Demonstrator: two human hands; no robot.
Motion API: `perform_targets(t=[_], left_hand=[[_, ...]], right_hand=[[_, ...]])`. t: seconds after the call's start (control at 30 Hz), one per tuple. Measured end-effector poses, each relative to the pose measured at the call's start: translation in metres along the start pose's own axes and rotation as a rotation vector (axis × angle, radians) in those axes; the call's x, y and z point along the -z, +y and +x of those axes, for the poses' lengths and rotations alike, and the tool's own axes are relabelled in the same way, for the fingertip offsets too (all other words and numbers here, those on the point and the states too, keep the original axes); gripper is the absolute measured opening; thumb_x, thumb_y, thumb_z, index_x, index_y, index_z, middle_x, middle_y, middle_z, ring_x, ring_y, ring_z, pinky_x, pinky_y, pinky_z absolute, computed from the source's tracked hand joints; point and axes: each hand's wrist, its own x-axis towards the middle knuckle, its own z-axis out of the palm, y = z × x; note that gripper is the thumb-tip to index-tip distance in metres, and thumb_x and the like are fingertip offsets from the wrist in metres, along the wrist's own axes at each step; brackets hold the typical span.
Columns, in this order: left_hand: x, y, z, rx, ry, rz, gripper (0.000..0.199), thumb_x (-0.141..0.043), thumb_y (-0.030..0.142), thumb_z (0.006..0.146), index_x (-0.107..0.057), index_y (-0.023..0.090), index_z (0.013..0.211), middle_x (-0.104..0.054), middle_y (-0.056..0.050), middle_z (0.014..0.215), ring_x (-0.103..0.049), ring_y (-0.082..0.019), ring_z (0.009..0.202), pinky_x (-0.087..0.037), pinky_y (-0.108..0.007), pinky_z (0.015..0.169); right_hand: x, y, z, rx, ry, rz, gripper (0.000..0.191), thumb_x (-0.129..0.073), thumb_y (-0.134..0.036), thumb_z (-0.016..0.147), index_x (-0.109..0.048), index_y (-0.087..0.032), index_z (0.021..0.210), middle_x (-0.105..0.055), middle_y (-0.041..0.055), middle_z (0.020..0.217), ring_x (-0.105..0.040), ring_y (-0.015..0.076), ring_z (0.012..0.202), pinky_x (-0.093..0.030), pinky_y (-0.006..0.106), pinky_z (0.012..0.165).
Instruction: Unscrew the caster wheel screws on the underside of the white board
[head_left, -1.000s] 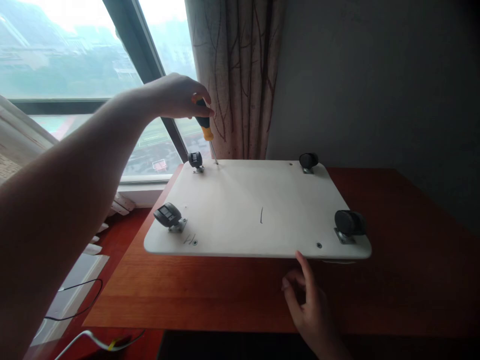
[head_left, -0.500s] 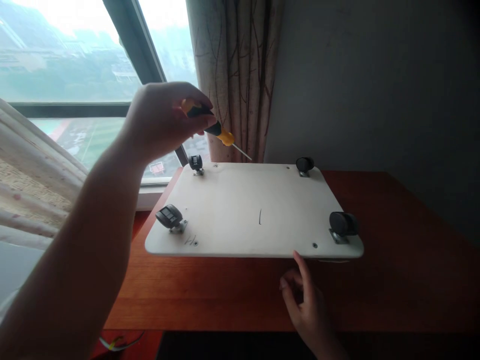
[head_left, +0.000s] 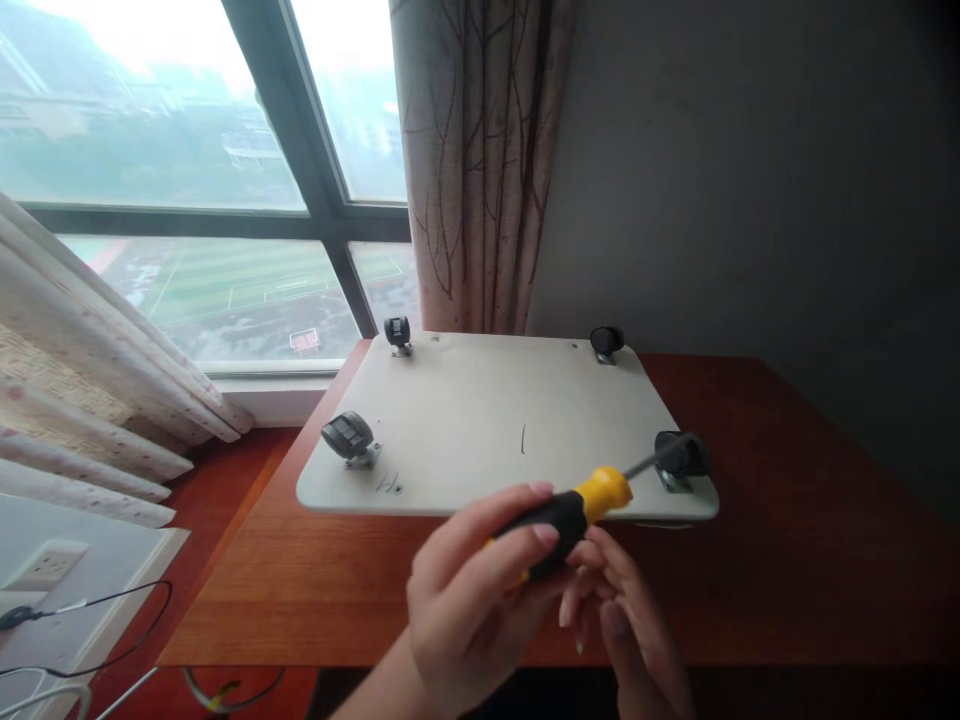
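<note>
My left hand is closed around the black-and-yellow handle of a screwdriver in front of the white board. The shaft points up and right, and in the view its end overlaps the near right caster. Just below the handle is my right hand, its fingers loosely bent and apart, with nothing seen in it. Whether its fingertips touch the handle I cannot tell. The white board lies flat, with other black casters at its near left, far left and far right corners.
A reddish-brown wooden table bears the board. Behind stand a patterned curtain, a grey wall and a window. At lower left, a wall socket and a black cable show beside the table.
My left hand has brought the screwdriver down and right, from above the board's far side to its near edge. My right hand has drawn back from that edge, its fingers bending more.
</note>
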Motion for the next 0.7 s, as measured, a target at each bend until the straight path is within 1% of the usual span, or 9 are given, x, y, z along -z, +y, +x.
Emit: perform_targets(t=[0.03, 0.13, 0.2, 0.3, 0.37, 0.47, 0.57, 0.63, 0.7], left_hand=[[-0.009, 0.003, -0.011, 0.021, -0.016, -0.041, 0.038, -0.071, 0.029, 0.09, -0.065, 0.039, 0.127, -0.073, -0.009, 0.122, -0.076, -0.029, 0.101, -0.071, -0.042, 0.075], [-0.035, 0.007, -0.034, -0.106, -0.033, -0.108, 0.034, -0.069, 0.029, 0.091, -0.066, 0.033, 0.125, -0.077, -0.011, 0.11, -0.077, -0.027, 0.093, -0.07, -0.036, 0.075], [-0.048, 0.007, -0.043, -0.162, -0.019, -0.088, 0.031, -0.068, 0.031, 0.092, -0.067, 0.028, 0.122, -0.078, -0.013, 0.105, -0.078, -0.025, 0.087, -0.069, -0.03, 0.073], [-0.053, 0.002, -0.05, -0.215, -0.11, -0.099, 0.032, -0.062, 0.038, 0.096, -0.065, 0.023, 0.124, -0.078, -0.015, 0.106, -0.078, -0.025, 0.089, -0.069, -0.029, 0.076], [-0.048, -0.002, -0.053, -0.21, -0.205, -0.11, 0.034, -0.06, 0.035, 0.095, -0.063, 0.022, 0.127, -0.078, -0.013, 0.107, -0.078, -0.026, 0.089, -0.069, -0.032, 0.077], [-0.029, -0.01, -0.056, -0.103, -0.32, -0.074, 0.043, -0.061, 0.019, 0.087, -0.061, 0.027, 0.13, -0.078, -0.01, 0.109, -0.078, -0.026, 0.089, -0.069, -0.033, 0.076], [-0.006, -0.021, -0.057, 0.051, -0.385, -0.001, 0.048, -0.056, 0.011, 0.084, -0.062, 0.032, 0.127, -0.077, -0.008, 0.11, -0.077, -0.025, 0.095, -0.068, -0.033, 0.078], [0.01, -0.031, -0.059, 0.105, -0.372, 0.049, 0.045, -0.053, 0.011, 0.086, -0.063, 0.034, 0.124, -0.077, -0.007, 0.108, -0.077, -0.025, 0.094, -0.068, -0.033, 0.077], [0.025, -0.041, -0.062, 0.129, -0.368, 0.092, 0.042, -0.052, 0.011, 0.087, -0.064, 0.033, 0.121, -0.076, -0.007, 0.106, -0.077, -0.025, 0.091, -0.067, -0.032, 0.075]], right_hand=[[-0.001, -0.005, -0.002, -0.018, 0.033, 0.024, 0.052, -0.036, -0.049, 0.104, -0.045, -0.027, 0.15, -0.07, 0.0137, 0.116, -0.072, 0.0215, 0.083, -0.06, 0.03, 0.06], [0.003, -0.013, -0.01, -0.073, 0.133, 0.069, 0.049, -0.031, -0.044, 0.105, -0.049, -0.026, 0.147, -0.067, 0.0156, 0.127, -0.071, 0.0291, 0.108, -0.063, 0.036, 0.072], [0.01, -0.013, -0.014, -0.113, 0.156, 0.089, 0.044, -0.032, -0.042, 0.105, -0.057, -0.026, 0.139, -0.068, 0.0145, 0.126, -0.071, 0.0295, 0.107, -0.063, 0.037, 0.073], [0.029, -0.006, -0.018, -0.121, 0.234, 0.083, 0.036, -0.041, -0.043, 0.103, -0.066, -0.025, 0.122, -0.074, 0.0117, 0.109, -0.074, 0.0269, 0.092, -0.062, 0.036, 0.072], [0.047, -0.001, -0.016, -0.107, 0.409, 0.065, 0.031, -0.048, -0.044, 0.1, -0.067, -0.024, 0.115, -0.074, 0.0094, 0.101, -0.074, 0.0243, 0.086, -0.061, 0.033, 0.07], [0.086, 0.007, -0.003, -0.189, 0.682, -0.031, 0.043, -0.059, -0.049, 0.093, -0.064, -0.019, 0.124, -0.072, 0.0101, 0.11, -0.071, 0.0253, 0.099, -0.059, 0.03, 0.075], [0.136, 0.024, 0.019, -0.302, 0.609, -0.308, 0.06, -0.063, -0.062, 0.085, -0.067, -0.017, 0.124, -0.072, 0.0115, 0.118, -0.066, 0.0298, 0.113, -0.055, 0.033, 0.085], [0.168, 0.04, 0.034, -0.408, 0.562, -0.499, 0.068, -0.068, -0.07, 0.075, -0.072, -0.014, 0.114, -0.075, 0.0134, 0.106, -0.07, 0.0318, 0.1, -0.055, 0.036, 0.078], [0.191, 0.056, 0.046, -0.417, 0.439, -0.625, 0.067, -0.067, -0.072, 0.072, -0.075, -0.014, 0.105, -0.077, 0.0138, 0.095, -0.072, 0.032, 0.087, -0.055, 0.038, 0.071]])
